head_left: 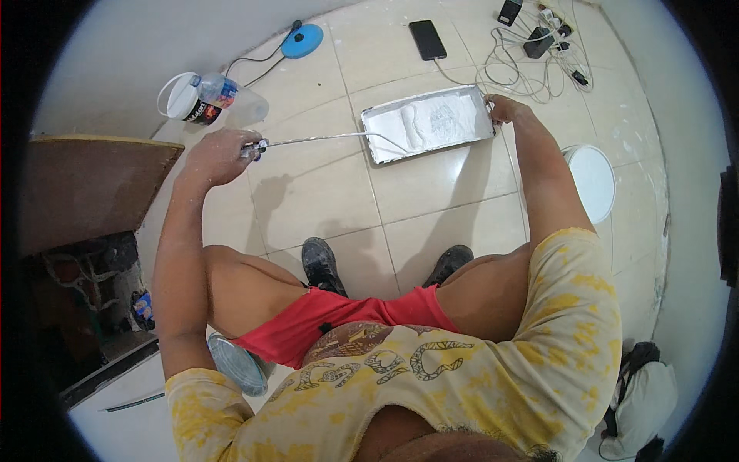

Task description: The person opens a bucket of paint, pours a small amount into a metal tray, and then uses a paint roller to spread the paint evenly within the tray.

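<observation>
My left hand [221,156] is closed round the handle of a paint roller, whose long thin metal rod [315,139] reaches rightward. The white-coated roller head [414,127] sits in a rectangular paint tray [376,146] holding white paint, with a textured smear of paint to the right of the roller. My right hand [504,109] grips the tray's right end, fingers bent over its edge. The tray is slightly tilted, its left end nearer to me. Paint spots mark my left hand.
White buckets stand at the left [182,100] and right [591,185], a plastic bottle [219,91] by the left one. Beyond lie a blue disc with a cord [302,41], a phone [427,40] and tangled cables [531,77]. A brown wooden board [92,185] juts in from the left.
</observation>
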### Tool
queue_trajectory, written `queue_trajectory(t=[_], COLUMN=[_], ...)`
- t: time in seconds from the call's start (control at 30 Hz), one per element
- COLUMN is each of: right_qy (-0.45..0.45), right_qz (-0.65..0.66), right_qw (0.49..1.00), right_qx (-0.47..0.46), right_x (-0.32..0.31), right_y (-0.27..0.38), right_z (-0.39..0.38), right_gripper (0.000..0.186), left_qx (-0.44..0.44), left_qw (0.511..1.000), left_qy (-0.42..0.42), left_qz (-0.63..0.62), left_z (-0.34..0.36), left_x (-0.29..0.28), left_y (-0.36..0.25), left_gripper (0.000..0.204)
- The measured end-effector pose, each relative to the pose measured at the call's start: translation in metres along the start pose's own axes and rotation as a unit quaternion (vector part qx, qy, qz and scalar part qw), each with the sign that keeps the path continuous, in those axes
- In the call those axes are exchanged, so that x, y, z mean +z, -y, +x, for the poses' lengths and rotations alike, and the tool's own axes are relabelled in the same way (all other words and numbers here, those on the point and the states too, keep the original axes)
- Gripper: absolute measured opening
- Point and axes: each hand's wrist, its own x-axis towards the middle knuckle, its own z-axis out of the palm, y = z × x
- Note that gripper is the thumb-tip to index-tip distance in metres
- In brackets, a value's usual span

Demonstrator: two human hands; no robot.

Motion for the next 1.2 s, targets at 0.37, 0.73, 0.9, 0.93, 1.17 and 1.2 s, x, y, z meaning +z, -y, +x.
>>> queue_trajectory(t=[0.37, 0.73, 0.9, 0.93, 1.17, 1.2], right_qy=[-0.013, -0.016, 0.002, -0.009, 0.003, 0.003], right_qz=[-0.006, -0.041, 0.002, -0.028, -0.039, -0.037], right_qw=[1.0, 0.999, 1.0, 1.0, 0.999, 0.999], right_qx=[0.004, 0.021, 0.008, 0.007, 0.002, 0.004], right_x=[0.003, 0.003, 0.003, 0.002, 0.001, 0.001], right_y=[-0.004, -0.007, -0.008, -0.006, 0.0, -0.002], right_z=[0.004, 0.01, 0.01, 0.006, 0.002, 0.0], right_gripper=[0.036, 0.043, 0.045, 0.044, 0.044, 0.044], left_qx=[0.01, -0.033, -0.01, -0.009, -0.037, -0.035], left_qw=[1.0, 0.997, 1.0, 1.0, 0.996, 0.996], left_qy=[-0.013, 0.038, 0.009, 0.014, 0.043, 0.044], left_qz=[-0.021, -0.05, -0.009, -0.024, -0.071, -0.069], left_z=[-0.009, -0.011, -0.002, 0.002, -0.011, -0.009], left_x=[-0.005, -0.015, -0.001, -0.002, -0.016, -0.013], left_y=[0.007, 0.007, 0.0, -0.003, 0.004, 0.009], left_gripper=[0.027, 0.027, 0.026, 0.026, 0.027, 0.027])
